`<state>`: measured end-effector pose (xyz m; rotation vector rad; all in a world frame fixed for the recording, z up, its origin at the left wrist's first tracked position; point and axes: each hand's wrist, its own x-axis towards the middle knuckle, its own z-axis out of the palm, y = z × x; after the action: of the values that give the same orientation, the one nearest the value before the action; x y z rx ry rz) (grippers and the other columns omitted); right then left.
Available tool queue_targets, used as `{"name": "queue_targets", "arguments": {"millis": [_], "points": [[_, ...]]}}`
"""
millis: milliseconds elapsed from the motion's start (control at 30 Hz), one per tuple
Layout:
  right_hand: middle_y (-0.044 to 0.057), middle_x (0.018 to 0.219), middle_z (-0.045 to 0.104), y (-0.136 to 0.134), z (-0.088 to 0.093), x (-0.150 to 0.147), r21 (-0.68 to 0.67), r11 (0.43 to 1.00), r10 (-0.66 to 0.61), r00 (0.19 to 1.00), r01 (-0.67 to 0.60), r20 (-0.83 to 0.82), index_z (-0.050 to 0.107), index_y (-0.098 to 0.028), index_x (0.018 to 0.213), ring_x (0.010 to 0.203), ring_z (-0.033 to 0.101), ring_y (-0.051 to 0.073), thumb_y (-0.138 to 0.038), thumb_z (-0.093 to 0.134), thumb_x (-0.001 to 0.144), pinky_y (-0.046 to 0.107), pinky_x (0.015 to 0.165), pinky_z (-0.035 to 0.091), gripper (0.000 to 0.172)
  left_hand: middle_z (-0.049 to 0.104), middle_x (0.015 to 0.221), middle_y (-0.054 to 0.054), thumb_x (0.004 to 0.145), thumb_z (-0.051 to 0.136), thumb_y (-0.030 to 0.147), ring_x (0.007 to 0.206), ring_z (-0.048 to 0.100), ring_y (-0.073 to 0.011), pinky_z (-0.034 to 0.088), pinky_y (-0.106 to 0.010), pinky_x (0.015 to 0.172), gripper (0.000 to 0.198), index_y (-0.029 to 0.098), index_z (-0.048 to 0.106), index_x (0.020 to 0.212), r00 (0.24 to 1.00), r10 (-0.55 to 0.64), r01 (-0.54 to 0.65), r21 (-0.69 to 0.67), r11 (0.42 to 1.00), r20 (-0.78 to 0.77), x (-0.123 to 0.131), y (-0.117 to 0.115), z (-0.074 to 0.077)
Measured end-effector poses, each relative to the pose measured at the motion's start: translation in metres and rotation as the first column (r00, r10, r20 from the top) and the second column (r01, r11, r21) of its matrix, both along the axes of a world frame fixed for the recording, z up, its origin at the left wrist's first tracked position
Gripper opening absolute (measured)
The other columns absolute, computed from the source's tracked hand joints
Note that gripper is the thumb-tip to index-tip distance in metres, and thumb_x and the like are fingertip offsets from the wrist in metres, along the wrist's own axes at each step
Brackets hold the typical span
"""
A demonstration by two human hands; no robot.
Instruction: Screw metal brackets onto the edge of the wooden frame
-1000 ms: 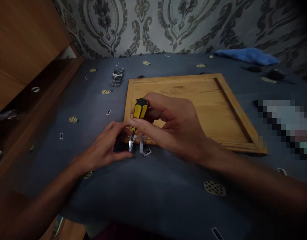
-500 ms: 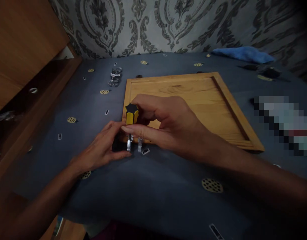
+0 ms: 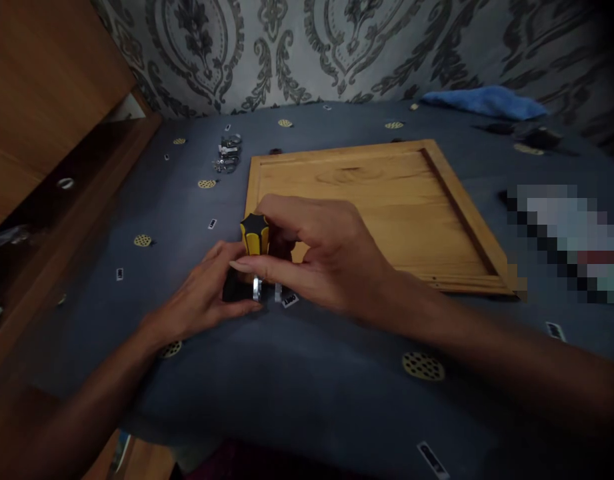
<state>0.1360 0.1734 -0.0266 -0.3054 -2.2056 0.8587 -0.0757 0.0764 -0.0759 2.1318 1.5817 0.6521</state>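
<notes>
A screwdriver (image 3: 255, 235) with a yellow and black handle stands nearly upright over the near left corner of a framed wooden panel (image 3: 347, 183). My right hand (image 3: 317, 257) is closed around its handle, thumb in front. Below it, a shiny metal hinge (image 3: 257, 289) sticks out past the panel's near edge, with a second metal part (image 3: 278, 292) just to its right. My left hand (image 3: 201, 293) lies at the corner, thumb and fingers apart on either side of the hinge; its fingertips are partly hidden, and whether they press on the hinge is unclear.
Several metal hinges (image 3: 227, 153) lie beyond the panel's left side on the blue patterned cloth (image 3: 287, 387). A blue cloth (image 3: 484, 101) and dark objects (image 3: 541, 138) are at the back right. A blurred-out object (image 3: 567, 233) lies right. A wooden cabinet (image 3: 51, 80) stands left.
My right hand and the screwdriver have shifted slightly left, and the handle leans a little differently. The view has moved slightly. My left hand stays in place.
</notes>
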Motion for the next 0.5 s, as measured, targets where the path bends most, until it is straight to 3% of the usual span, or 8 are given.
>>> {"name": "queue_targets", "arguments": {"millis": [167, 400, 500], "points": [[-0.004, 0.074, 0.06, 0.0, -0.001, -0.002, -0.071, 0.997, 0.003, 1.0, -0.003, 0.003, 0.05, -0.021, 0.085, 0.069, 0.057, 0.012, -0.027, 0.074, 0.095, 0.027, 0.066, 0.043, 0.027, 0.063, 0.108, -0.005, 0.089, 0.079, 0.05, 0.099, 0.064, -0.0282, 0.058, -0.043, 0.084, 0.049, 0.027, 0.056, 0.126, 1.0, 0.02, -0.02, -0.012, 1.0, 0.005, -0.001, 0.0, -0.001], [-0.003, 0.085, 0.063, 0.005, 0.008, 0.002, -0.231, 0.953, 0.209, 0.978, -0.198, 0.024, 0.059, -0.018, 0.098, 0.072, 0.058, 0.009, -0.019, 0.064, 0.099, 0.023, 0.067, 0.045, 0.005, 0.062, 0.108, -0.004, 0.091, 0.074, 0.055, 0.099, 0.064, -0.0283, 0.057, -0.042, 0.082, 0.044, 0.023, 0.057, 0.115, 0.999, 0.032, -0.034, -0.037, 0.999, -0.041, 0.001, -0.001, 0.005], [-0.004, 0.074, 0.057, 0.006, 0.01, 0.003, -0.206, 0.957, 0.219, 0.974, -0.204, 0.053, 0.054, -0.019, 0.08, 0.07, 0.054, 0.009, -0.023, 0.063, 0.1, 0.023, 0.065, 0.042, 0.023, 0.062, 0.106, -0.005, 0.092, 0.073, 0.056, 0.099, 0.063, -0.0282, 0.057, -0.042, 0.081, 0.042, 0.023, 0.056, 0.11, 0.998, 0.035, -0.037, -0.039, 0.999, -0.057, 0.001, -0.001, 0.005]]}}
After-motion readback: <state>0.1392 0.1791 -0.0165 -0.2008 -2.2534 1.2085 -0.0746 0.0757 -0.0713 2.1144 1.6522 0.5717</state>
